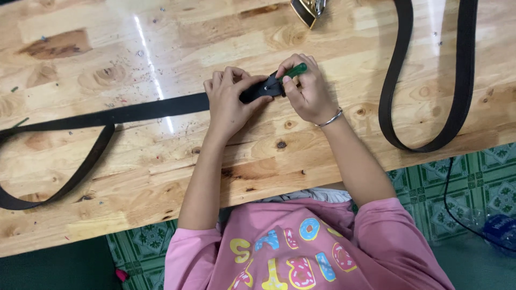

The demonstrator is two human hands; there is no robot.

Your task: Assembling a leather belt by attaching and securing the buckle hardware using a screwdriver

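**Driving a screw into a belt end**

Looking down from the head camera, the person is working at a pale wooden table (161,161) with both hands close together over the end of a black belt (145,111). That belt is lying flat across the table's left half, and its far length is looping back toward the near left edge.

The left hand (228,102) is pressing down on the belt end, fingers spread and laid flat, thumb reaching toward the dark folded tip (260,90). It is not curled around anything; it is pinning the strap to the wood.

The right hand (306,91) is closed around a green-handled screwdriver (293,71), fingers bunched tight on the handle, with a thin bangle (330,118) on the wrist. The tool's tip is meeting a small bright screw or rivet (267,86) on the folded tip, just beside the left thumb.

To do this well, I judge the driver is best kept square to the screw head, with the left hand bearing down firmly so the strap is not twisting, and the thumb kept clear of the tip in case it slips.

A second black belt (424,80) is hanging in a long loop on the right, well apart. A metal buckle part (307,9) is resting at the far edge. Small shavings are scattered over the wood.
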